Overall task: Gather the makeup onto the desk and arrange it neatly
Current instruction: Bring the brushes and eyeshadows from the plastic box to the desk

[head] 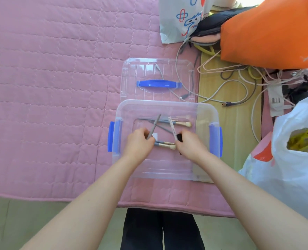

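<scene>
Both hands are down inside the clear storage box, which sits on the pink quilt with its lid lying just behind it. Her left hand is curled round a grey pencil-like stick, and the right hand pinches a pale slim stick, with something black against its fingers that I can't make out. More makeup brushes lie loose on the box floor, one short brush just between the two hands.

I'd say she's at the gathering stage, picking tools out of the box. Next she needs to lift both sticks over the rim and carry them to the desk. The wood-toned surface beside the quilt may be it; I can't tell.
</scene>
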